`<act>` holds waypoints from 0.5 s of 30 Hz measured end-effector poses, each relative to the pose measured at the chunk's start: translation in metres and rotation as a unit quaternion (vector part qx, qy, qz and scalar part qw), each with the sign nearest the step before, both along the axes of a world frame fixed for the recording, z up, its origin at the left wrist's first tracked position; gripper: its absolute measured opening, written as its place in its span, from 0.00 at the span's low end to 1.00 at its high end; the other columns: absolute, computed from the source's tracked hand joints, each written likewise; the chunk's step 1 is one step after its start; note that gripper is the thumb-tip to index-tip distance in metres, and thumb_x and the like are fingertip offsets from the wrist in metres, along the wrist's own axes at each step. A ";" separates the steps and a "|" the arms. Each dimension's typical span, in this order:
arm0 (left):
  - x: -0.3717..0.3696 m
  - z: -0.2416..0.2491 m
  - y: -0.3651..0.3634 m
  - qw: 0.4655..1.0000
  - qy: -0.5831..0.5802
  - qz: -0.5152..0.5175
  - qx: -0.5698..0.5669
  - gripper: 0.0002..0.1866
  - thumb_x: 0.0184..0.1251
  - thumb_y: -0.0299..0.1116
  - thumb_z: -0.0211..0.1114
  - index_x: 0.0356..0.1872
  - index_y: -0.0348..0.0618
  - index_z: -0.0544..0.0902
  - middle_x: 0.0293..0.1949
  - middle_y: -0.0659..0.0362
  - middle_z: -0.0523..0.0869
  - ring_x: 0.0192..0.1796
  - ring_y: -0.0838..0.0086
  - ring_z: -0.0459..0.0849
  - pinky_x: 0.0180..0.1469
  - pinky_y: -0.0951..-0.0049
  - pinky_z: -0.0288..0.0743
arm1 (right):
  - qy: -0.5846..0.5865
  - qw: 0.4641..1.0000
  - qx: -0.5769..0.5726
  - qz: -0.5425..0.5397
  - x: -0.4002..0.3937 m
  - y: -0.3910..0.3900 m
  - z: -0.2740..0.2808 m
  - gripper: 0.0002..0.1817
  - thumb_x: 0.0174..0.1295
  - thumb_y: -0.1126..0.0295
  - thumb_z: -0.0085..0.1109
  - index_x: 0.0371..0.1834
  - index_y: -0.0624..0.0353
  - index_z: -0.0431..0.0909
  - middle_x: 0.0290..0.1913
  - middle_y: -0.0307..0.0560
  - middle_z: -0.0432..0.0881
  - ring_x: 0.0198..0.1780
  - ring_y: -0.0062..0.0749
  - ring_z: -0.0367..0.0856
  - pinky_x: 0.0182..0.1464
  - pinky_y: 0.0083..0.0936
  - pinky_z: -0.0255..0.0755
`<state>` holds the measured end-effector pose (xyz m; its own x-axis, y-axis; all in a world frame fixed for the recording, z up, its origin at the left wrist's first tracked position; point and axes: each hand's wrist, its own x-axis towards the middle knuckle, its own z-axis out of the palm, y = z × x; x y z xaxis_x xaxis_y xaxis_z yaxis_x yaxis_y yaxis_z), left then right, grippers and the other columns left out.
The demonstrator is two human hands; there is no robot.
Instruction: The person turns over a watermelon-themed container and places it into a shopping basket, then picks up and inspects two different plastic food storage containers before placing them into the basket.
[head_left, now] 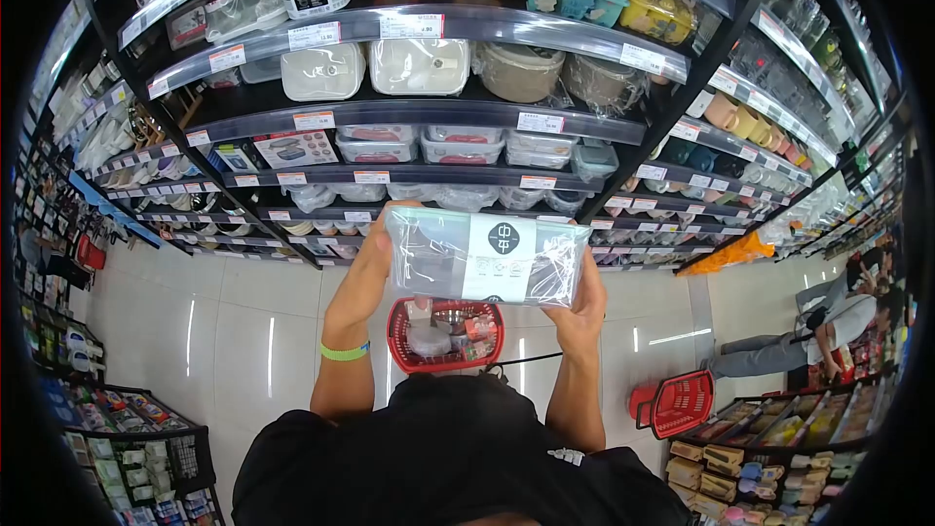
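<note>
A clear plastic container [424, 258] in shiny wrap, with a white paper band bearing a dark round logo, is held up level in front of the shelves. My left hand [378, 245] grips its left end, with a green band on that wrist. Around the right end, my right hand [584, 300] has its fingers closed. Below the container, a red shopping basket [394, 336] with several items in it stands on the floor, close in front of my body.
Shelves [419, 121] of food boxes and bowls run across the front. At the right, a person in grey trousers [765, 357] is beside red baskets [682, 404]. Display racks stand at the lower left [136, 409] and lower right. An orange cloth [730, 255] hangs at the right.
</note>
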<state>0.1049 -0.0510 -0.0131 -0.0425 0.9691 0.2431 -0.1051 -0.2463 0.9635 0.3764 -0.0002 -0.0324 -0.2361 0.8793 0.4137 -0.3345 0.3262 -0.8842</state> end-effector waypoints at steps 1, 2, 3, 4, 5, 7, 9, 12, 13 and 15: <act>-0.001 0.001 0.000 0.999 -0.037 -0.038 -0.011 0.37 0.78 0.64 0.42 0.66 0.37 0.65 0.52 0.54 0.79 0.45 0.70 0.83 0.50 0.69 0.78 | -0.025 1.000 0.006 -0.009 0.003 0.002 -0.006 0.51 0.51 0.71 0.74 0.76 0.75 0.55 0.71 0.54 0.67 0.70 0.38 0.69 0.72 0.34 0.61; -0.001 0.002 0.000 0.994 -0.074 -0.076 -0.021 0.36 0.79 0.63 0.42 0.66 0.36 0.66 0.50 0.53 0.80 0.39 0.69 0.86 0.44 0.69 0.82 | -0.049 0.999 0.012 -0.018 0.005 0.003 -0.010 0.50 0.49 0.72 0.72 0.76 0.76 0.55 0.72 0.55 0.67 0.71 0.38 0.69 0.72 0.34 0.62; 0.000 0.003 0.000 0.994 -0.073 -0.075 -0.020 0.36 0.79 0.63 0.42 0.66 0.36 0.66 0.50 0.53 0.80 0.39 0.69 0.86 0.44 0.69 0.82 | -0.049 0.999 0.013 -0.017 0.005 0.006 -0.011 0.50 0.49 0.72 0.72 0.76 0.76 0.55 0.72 0.55 0.67 0.71 0.38 0.69 0.72 0.34 0.62; 0.003 0.004 0.000 0.996 -0.069 -0.045 -0.018 0.36 0.79 0.62 0.41 0.66 0.36 0.66 0.50 0.52 0.81 0.34 0.68 0.86 0.39 0.68 0.83 | -0.055 0.997 0.049 -0.033 0.004 0.009 -0.011 0.51 0.49 0.73 0.72 0.76 0.75 0.54 0.71 0.54 0.68 0.70 0.37 0.70 0.72 0.34 0.63; 0.005 0.004 -0.001 0.998 -0.064 -0.015 -0.016 0.36 0.79 0.62 0.41 0.66 0.36 0.66 0.50 0.50 0.82 0.29 0.66 0.86 0.34 0.67 0.84 | -0.060 0.993 0.085 -0.048 0.003 0.010 -0.011 0.51 0.49 0.74 0.73 0.76 0.75 0.54 0.69 0.53 0.68 0.69 0.37 0.70 0.71 0.34 0.64; 0.000 -0.003 0.001 0.997 -0.067 -0.031 -0.037 0.37 0.79 0.63 0.41 0.68 0.36 0.66 0.52 0.50 0.82 0.33 0.67 0.87 0.36 0.67 0.84 | -0.008 0.999 0.030 -0.020 -0.007 0.000 0.002 0.52 0.48 0.75 0.74 0.76 0.73 0.53 0.69 0.53 0.68 0.69 0.37 0.70 0.70 0.35 0.65; -0.001 -0.007 0.002 0.995 -0.070 -0.048 -0.058 0.39 0.78 0.64 0.41 0.70 0.36 0.65 0.54 0.50 0.81 0.38 0.68 0.88 0.39 0.67 0.85 | 0.045 0.999 -0.026 0.008 -0.014 -0.004 0.006 0.53 0.47 0.76 0.75 0.76 0.72 0.53 0.69 0.53 0.67 0.68 0.38 0.70 0.70 0.35 0.66; 0.008 -0.001 0.005 0.984 -0.117 -0.013 -0.133 0.41 0.78 0.65 0.41 0.74 0.39 0.61 0.61 0.50 0.78 0.51 0.67 0.86 0.40 0.66 0.85 | 0.048 0.998 0.007 -0.031 -0.017 0.000 0.001 0.53 0.44 0.77 0.79 0.75 0.68 0.56 0.69 0.54 0.66 0.67 0.39 0.71 0.68 0.37 0.68; 0.011 0.012 0.005 0.989 -0.098 -0.008 -0.108 0.42 0.77 0.66 0.41 0.75 0.40 0.60 0.64 0.51 0.75 0.57 0.68 0.82 0.46 0.65 0.84 | 0.040 0.998 0.018 -0.034 -0.015 0.002 0.000 0.49 0.45 0.80 0.76 0.73 0.67 0.59 0.69 0.53 0.65 0.68 0.40 0.70 0.67 0.36 0.69; 0.016 0.016 0.004 0.993 -0.080 -0.003 -0.085 0.43 0.77 0.67 0.42 0.77 0.41 0.59 0.66 0.52 0.73 0.64 0.68 0.78 0.52 0.65 0.82 | 0.031 0.998 0.027 -0.037 -0.014 0.002 0.000 0.46 0.45 0.83 0.73 0.71 0.65 0.61 0.69 0.52 0.65 0.70 0.41 0.69 0.66 0.36 0.71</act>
